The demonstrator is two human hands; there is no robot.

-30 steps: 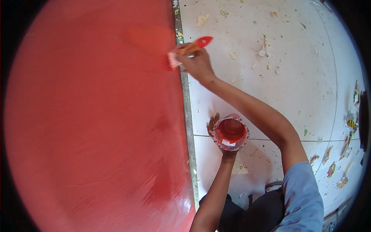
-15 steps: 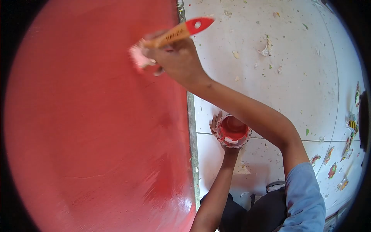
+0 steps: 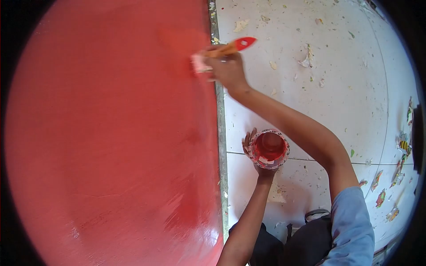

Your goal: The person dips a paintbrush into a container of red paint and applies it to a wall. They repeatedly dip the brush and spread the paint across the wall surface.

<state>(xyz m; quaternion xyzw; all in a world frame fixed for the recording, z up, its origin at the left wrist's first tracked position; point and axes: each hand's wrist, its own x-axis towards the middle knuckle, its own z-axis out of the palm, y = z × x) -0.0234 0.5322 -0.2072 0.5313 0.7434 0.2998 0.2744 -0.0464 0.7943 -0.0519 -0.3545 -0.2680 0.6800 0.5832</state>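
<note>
My right hand (image 3: 228, 71) is closed around a paintbrush (image 3: 226, 49) with a wooden handle and a red tip. Its bristles, pale and smeared with pink-red, meet the red wall (image 3: 111, 111) close to the wall's right edge. Lower down, my left hand (image 3: 262, 168) grips a clear plastic cup (image 3: 267, 166) from below and the side. Red paint (image 3: 270, 148) lies inside the cup and coats its walls. A brighter, wet-looking patch of red shows just left of the bristles.
A narrow grey strip (image 3: 222, 155) runs between the red wall and the white tiled floor (image 3: 310, 97). Paint flakes and scraps (image 3: 307, 57) litter the tiles. Colourful cut-out pieces (image 3: 403, 146) lie along the far right. My shoe (image 3: 317, 215) shows at the bottom.
My right hand has swept the paintbrush to the right and slightly down, toward the wall's edge. My left hand and the cup have stayed almost in place.
</note>
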